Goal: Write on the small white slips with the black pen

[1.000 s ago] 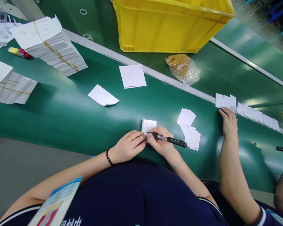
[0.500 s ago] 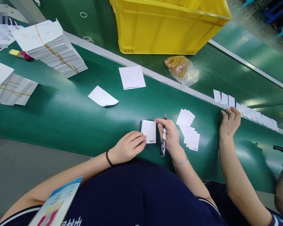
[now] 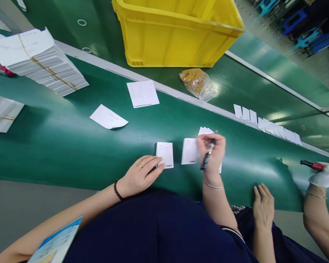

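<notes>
My left hand point(image 3: 141, 173) lies with fingers extended over the lower left corner of a small stack of printed white cards point(image 3: 166, 153). My right hand point(image 3: 214, 151) has its fingers wrapped round a black-and-clear pen point(image 3: 207, 157), tip pointing up and away from me. A printed white card point(image 3: 189, 151) is right beside the right fingertips, to the right of the stack; whether they grip it I cannot tell. Fanned white cards point(image 3: 205, 130) show partly from beneath the right hand, which hides most of them.
Beyond are loose white papers point(image 3: 143, 94), rubber-banded paper bundles point(image 3: 48, 67), a bag of rubber bands point(image 3: 197, 82) and a yellow crate point(image 3: 175, 44). Small cards point(image 3: 279, 129) line the ledge. To the right are a co-worker's bare hand point(image 3: 264, 202) and a gloved hand point(image 3: 325, 175) with a red-and-black tool.
My right hand has moved right, away from the stack, over the fanned cards; a card now shows beside it. The co-worker's bare hand has drawn back from the card row. The view has shifted.
</notes>
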`<state>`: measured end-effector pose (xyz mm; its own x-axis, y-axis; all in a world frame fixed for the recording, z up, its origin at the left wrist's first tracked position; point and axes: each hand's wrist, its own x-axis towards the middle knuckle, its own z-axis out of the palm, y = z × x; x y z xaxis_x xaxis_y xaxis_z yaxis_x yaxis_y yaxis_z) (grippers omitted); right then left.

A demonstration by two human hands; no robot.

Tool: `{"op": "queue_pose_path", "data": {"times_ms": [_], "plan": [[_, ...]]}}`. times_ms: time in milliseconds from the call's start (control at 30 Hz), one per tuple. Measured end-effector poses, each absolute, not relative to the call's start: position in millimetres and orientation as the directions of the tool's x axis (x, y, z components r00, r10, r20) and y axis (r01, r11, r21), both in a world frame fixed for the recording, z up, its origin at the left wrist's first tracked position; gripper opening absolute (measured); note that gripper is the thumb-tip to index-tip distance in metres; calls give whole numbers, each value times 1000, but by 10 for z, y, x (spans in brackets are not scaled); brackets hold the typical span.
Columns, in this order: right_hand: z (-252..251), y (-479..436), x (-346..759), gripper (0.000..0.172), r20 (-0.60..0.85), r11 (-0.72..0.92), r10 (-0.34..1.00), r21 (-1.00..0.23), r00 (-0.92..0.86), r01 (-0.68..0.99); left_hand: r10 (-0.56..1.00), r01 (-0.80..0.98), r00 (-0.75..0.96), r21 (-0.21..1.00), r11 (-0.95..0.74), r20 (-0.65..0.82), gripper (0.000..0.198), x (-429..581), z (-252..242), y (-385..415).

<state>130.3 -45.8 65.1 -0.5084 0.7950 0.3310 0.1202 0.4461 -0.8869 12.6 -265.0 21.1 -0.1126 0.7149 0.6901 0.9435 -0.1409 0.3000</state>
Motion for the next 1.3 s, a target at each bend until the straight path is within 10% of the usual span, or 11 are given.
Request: {"op": "queue_pose_path", "data": {"times_ms": [533,933,1300], "plan": [[374,595,1752,29,375,425,905,-789,-200,443,730,937,-110,316,-150,674,24,150,172,-2630],[589,-946,1371,21,48,266,565,-955,-823,127,753,939,-77,302,-166,653,14,141,174,-2650],[537,-1071,1187,8,297,686,394,-725,-870,64,755,937,-72,303,-173,652,13,127,172,-2651]]}}
